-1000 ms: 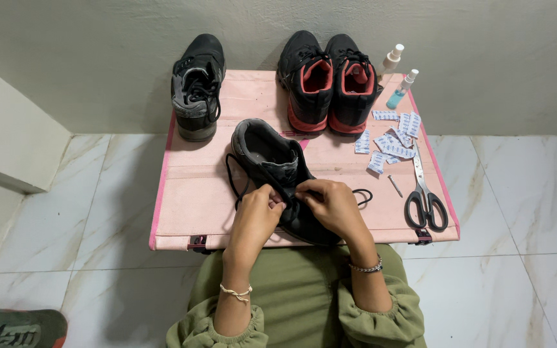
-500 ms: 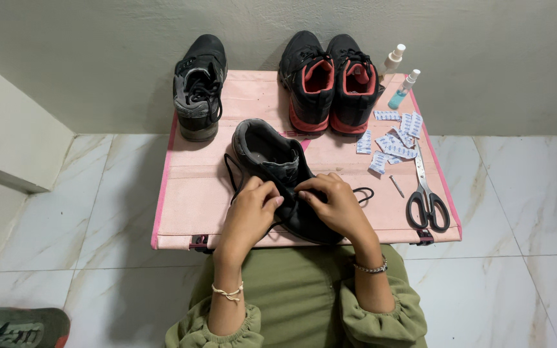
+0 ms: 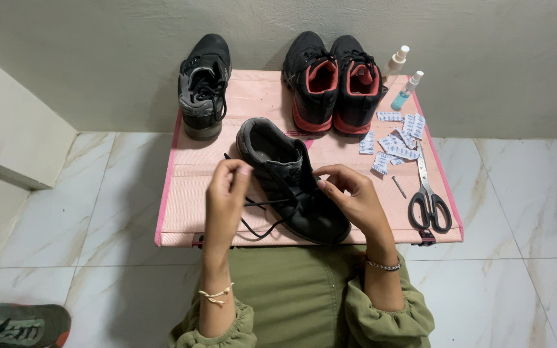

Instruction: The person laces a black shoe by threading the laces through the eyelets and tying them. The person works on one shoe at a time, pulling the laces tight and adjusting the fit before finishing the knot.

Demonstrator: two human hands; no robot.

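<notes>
Between the hands lay the black sneaker (image 3: 293, 177), partly laced; the left hand (image 3: 225, 193) pinched a lace end (image 3: 253, 205), the right hand (image 3: 351, 193) pinched the other lace, the lacing seemingly unfinished

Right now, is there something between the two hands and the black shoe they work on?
Nothing visible. The left hand pinches the black lace beside the black shoe, and the right hand touches the shoe's lacing directly. The scissors lie apart, further right.
</notes>
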